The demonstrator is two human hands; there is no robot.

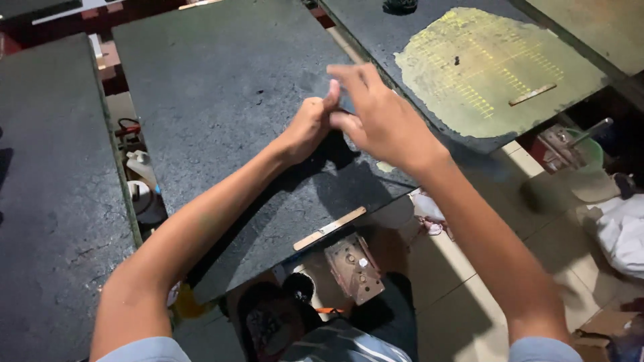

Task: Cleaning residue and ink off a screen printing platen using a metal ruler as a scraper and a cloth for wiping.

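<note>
Both forearms reach over the dark board [221, 100]'s near edge, left hand [307, 127] fisted, right hand [382, 121] pinching at its thumb (contents hidden), mid-adjustment, calling for a steady pull.

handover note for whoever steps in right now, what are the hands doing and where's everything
Left hand: curled into a loose fist over the middle dark board, thumb up against the right hand; whether it pinches anything cannot be told.
Right hand: fingers spread, meeting the left hand over the same board.
Wooden stick: lying at the middle board's near edge.
Board to the right: carries a yellow-green patch with a grid print and a second stick.
Middle board shows no such patch.
</note>
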